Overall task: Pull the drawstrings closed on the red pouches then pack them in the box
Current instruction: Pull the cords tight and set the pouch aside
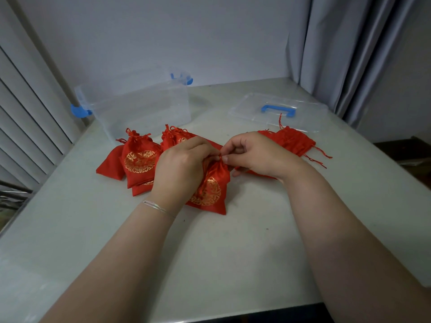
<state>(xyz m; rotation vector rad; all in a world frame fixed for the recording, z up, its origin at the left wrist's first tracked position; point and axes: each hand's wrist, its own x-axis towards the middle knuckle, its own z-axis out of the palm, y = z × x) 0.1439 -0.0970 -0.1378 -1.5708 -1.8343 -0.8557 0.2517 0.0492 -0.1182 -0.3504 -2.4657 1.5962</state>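
A red pouch with a gold emblem (211,192) lies on the table in front of me. My left hand (180,169) grips its gathered neck. My right hand (254,155) pinches the red drawstring at the pouch's mouth. Left of it lies a pile of closed red pouches (137,159), and another pouch (173,136) sits behind my left hand. More red pouches (293,141) with loose strings lie behind my right hand. The clear plastic box (140,108) with blue latches stands open at the back left.
The box's clear lid (277,111) with a blue handle lies flat at the back right. Grey curtains (349,54) hang on the right and slatted blinds (23,113) on the left. The table's front edge (233,315) is close to me.
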